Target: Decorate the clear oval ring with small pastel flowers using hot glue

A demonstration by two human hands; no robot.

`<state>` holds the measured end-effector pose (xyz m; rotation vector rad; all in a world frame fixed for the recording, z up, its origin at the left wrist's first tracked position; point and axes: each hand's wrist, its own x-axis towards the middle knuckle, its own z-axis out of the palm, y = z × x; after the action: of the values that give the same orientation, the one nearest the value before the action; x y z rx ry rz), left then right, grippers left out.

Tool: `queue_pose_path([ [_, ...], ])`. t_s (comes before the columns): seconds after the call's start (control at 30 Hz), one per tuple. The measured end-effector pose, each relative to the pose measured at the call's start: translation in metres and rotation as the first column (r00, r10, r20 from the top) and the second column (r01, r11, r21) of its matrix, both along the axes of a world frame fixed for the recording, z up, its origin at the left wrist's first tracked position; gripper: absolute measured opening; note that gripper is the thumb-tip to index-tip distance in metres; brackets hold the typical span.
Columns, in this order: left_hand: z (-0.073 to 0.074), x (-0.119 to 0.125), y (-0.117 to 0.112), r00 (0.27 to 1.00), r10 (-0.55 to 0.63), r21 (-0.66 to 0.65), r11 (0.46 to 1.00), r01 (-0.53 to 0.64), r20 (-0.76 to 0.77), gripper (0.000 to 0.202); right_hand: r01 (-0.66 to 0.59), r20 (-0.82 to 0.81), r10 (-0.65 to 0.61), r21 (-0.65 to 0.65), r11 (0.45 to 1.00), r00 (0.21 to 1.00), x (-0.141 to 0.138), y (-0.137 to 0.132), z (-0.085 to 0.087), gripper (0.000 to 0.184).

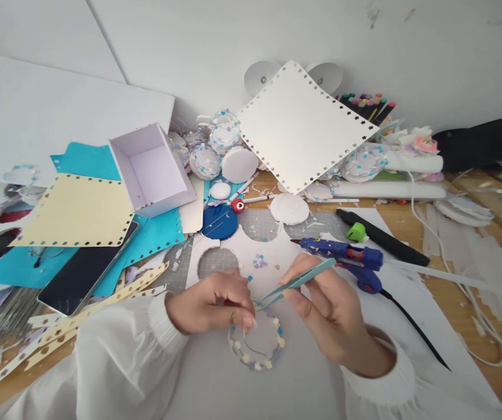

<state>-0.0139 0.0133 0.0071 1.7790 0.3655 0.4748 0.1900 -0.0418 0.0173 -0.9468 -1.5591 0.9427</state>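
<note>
My left hand has its fingers curled and presses down on the upper left rim of a small round disc edged with tiny pastel flower cut-outs. My right hand pinches a pair of teal tweezers, whose tips point left and down to the disc's top edge beside my left fingertips. The disc lies on a white sheet with round holes cut out of it. Whether the tweezer tips carry a cut-out is too small to tell.
A blue glue gun with a black cord lies just behind my right hand, beside a black cutter. Further back are decorated discs, a white punched card, an open white box, teal and cream sheets, and markers.
</note>
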Motion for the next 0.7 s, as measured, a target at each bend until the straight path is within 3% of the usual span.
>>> queue_pose_path([
  [0.2,-0.0018,0.0003,0.0004,1.0,-0.005,-0.013,1.0,0.005,0.022,0.051,0.051,-0.096,-0.059,-0.087,0.995,0.994,0.0011,0.0033,0.0033,0.004],
  [0.53,-0.001,-0.0005,0.0001,1.0,-0.002,-0.019,1.0,0.003,0.015,0.051,0.101,-0.126,-0.114,-0.1,0.99,0.985,0.0037,0.0034,0.0005,0.008],
  [0.7,-0.0037,-0.0008,0.0003,1.0,-0.01,-0.022,1.0,0.011,0.021,0.05,0.039,-0.104,-0.045,-0.064,0.997,0.994,0.0024,0.0032,0.0019,0.009],
])
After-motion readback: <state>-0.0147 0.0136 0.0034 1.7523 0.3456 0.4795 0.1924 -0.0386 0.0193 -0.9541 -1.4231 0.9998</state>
